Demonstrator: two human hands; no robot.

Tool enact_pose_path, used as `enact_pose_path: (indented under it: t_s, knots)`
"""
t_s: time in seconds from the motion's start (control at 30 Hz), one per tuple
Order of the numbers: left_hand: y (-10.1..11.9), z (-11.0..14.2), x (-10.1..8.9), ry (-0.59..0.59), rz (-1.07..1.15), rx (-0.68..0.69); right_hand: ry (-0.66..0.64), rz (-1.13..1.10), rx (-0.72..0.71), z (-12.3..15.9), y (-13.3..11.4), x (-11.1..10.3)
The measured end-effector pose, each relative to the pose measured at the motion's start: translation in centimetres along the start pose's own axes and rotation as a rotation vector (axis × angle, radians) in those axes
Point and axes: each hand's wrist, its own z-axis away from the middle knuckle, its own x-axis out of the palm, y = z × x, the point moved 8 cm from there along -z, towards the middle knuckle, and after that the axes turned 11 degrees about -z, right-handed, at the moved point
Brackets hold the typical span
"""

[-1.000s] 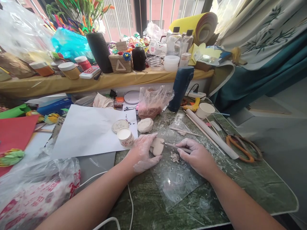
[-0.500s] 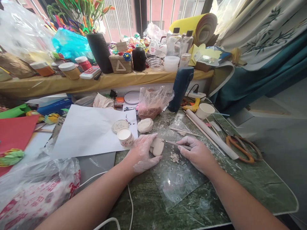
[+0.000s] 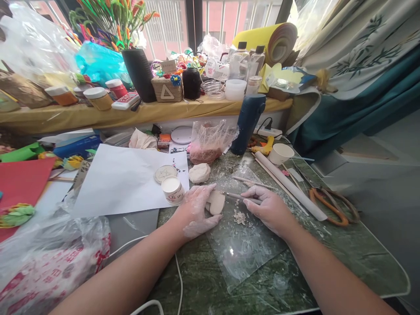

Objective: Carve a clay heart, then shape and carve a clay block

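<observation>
Left hand — cupped; clay partly inside

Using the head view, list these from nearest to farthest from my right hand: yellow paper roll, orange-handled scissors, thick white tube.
From your right hand:
1. Thick white tube: just to its right, lying at a slant.
2. Orange-handled scissors: farther right, beyond the tube.
3. Yellow paper roll: well ahead, at the back.
</observation>
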Motion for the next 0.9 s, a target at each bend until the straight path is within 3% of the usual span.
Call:
enact_pose_path:
  t_s: [0.23, 0.43, 0.6, 0.77, 0.9]
  knots:
    - [-0.01, 0.03, -0.07, 0.031, 0.017, 0.011, -0.203, -0.018, 0.080, 0.12, 0.95, 1.02]
    - [0.02, 0.01, 0.02, 0.024, 0.013, 0.016, -0.030, -0.041, -0.017, -0.55, 0.37, 0.13]
    - [-0.07, 0.11, -0.06, 0.025, 0.020, 0.003, -0.069, 0.018, 0.014, -0.64, 0.19, 0.53]
    - [-0.04, 0.13, -0.06, 0.035, 0.008, 0.016, -0.194, 0.019, 0.048, -0.16, 0.26, 1.08]
    - [0.04, 0.07, 0.01, 0.022, 0.001, 0.020, -0.104, -0.061, 0.014, -0.48, 0.35, 0.51]
